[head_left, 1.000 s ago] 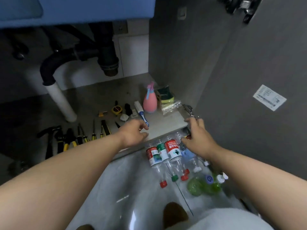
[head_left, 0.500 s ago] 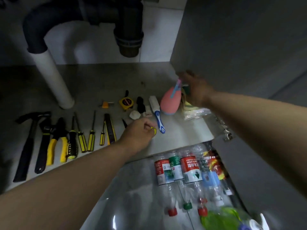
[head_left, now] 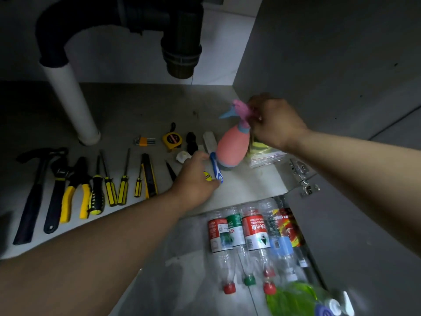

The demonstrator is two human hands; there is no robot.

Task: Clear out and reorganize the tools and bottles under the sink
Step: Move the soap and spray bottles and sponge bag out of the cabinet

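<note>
One head-worn wide-angle view
It looks forward and down, close over the cabinet floor (head_left: 136,106) beneath the drain pipe (head_left: 180,42)

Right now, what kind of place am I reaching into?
Most likely the cupboard under a sink: a black drain trap hangs overhead, joined to a white pipe that meets the cabinet floor, where a hammer and other tools lie in a row; a door hinge sits on the right.
</note>
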